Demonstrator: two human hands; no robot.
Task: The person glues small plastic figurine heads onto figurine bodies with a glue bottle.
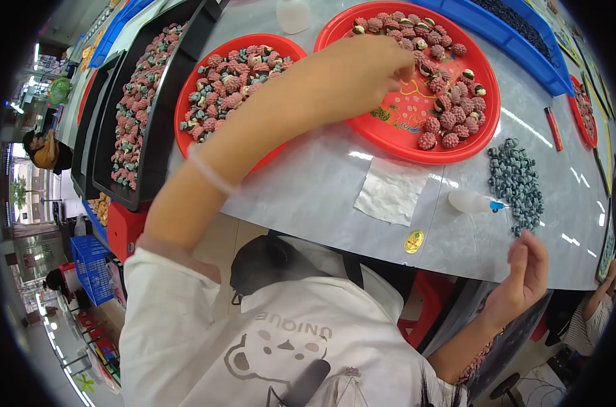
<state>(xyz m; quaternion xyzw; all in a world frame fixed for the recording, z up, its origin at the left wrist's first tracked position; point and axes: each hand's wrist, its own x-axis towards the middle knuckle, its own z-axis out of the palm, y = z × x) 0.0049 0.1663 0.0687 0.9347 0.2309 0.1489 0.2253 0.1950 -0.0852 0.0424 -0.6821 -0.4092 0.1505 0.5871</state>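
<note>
My left hand (372,71) reaches across to the large round red tray (403,149), its fingers curled together above the tray's pink ridged pieces (457,112). Some of these pieces show dark and cream parts. Whatever the left fingers hold, if anything, is hidden. At the right, my right hand (525,275) has its thumb and fingertips pressed together, slightly blurred, by the near end of a heap of small dark green-grey parts (515,180). Anything in that pinch is too small to make out.
A second red tray (185,112) of pink and grey-green pieces lies under my left forearm. Further left stands a black tray (158,102). A small squeeze bottle (467,201) with blue tip, a white cloth (393,192), a red marker (553,129) and a blue bin (559,74) share the table.
</note>
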